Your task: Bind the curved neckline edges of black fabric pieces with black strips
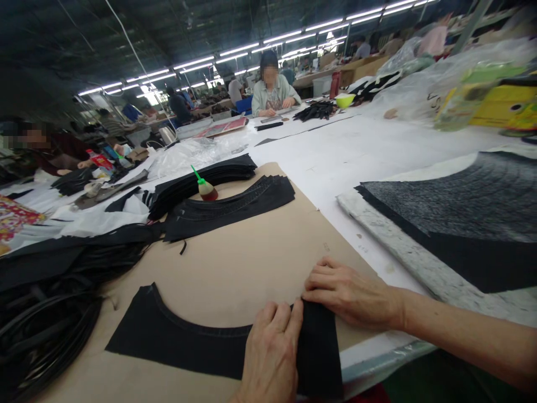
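A black curved fabric piece (201,350) lies flat on brown paperboard (235,263), its concave edge facing away from me and showing a narrow folded rim. My left hand (272,350) rests over the right part of the piece, fingers bent together at the rim. Just to the right, my right hand (352,294) has its fingers curled and closed on the same rim near the piece's right end. Both thumbs are hidden or hard to make out. The fingertips of the two hands almost meet.
Behind are stacked black pieces (230,210) and a green-tipped glue bottle (207,190). Black strips (50,330) lie coiled at left. Coated black sheets (474,224) cover a marbled slab (390,252) at right. A co-worker (272,95) sits across the table, another person at far left.
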Demonstrator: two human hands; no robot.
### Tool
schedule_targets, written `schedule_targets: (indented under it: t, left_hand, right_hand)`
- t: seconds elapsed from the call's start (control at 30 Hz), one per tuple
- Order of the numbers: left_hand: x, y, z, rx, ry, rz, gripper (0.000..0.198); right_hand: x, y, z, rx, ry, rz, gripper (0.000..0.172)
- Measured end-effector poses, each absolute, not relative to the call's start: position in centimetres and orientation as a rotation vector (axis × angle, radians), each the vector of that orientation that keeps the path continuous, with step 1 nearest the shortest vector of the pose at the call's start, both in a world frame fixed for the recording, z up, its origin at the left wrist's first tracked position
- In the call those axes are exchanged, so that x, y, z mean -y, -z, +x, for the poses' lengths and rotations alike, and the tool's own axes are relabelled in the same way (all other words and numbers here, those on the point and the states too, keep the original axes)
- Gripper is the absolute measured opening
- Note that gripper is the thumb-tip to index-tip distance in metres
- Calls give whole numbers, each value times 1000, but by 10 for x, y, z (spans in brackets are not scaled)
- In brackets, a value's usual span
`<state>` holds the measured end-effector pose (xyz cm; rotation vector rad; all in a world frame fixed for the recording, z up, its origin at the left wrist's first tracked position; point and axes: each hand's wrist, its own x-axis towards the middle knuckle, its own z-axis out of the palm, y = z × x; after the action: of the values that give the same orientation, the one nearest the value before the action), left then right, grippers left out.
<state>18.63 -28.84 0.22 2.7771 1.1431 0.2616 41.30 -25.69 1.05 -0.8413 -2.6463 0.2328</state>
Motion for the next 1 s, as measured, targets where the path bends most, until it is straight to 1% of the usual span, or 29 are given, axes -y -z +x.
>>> schedule_targets:
  t: [0.3, 0.47, 0.57, 0.63, 0.77, 0.93, 1.0]
  left_hand:
    - [287, 2, 189, -1133, -389, 2907, 60]
    - [288, 5, 190, -1164, -504, 2943, 60]
    - [288, 4, 189, -1143, -489, 2977, 57]
    - [288, 2, 189, -1131, -476, 2995, 56]
    - [288, 0, 190, -1142, -508, 3008, 55]
    - [289, 1, 191, -1138, -542, 3004, 51]
    - [289, 1, 190, -1140, -549, 3006, 50]
  right_hand:
    - [264, -10, 421, 2572, -263, -942, 35]
    - [270, -11, 422, 2425, -197, -1057, 45]
    - [277, -17, 411, 2426, -218, -1110, 48]
    - [284, -19, 403, 2450, -233, -1158, 46]
    - [296, -12, 391, 2429, -151, -1276, 41]
    - [308, 1, 387, 2362, -20, -1329, 52]
    - [311, 4, 388, 2364, 31, -1334, 54]
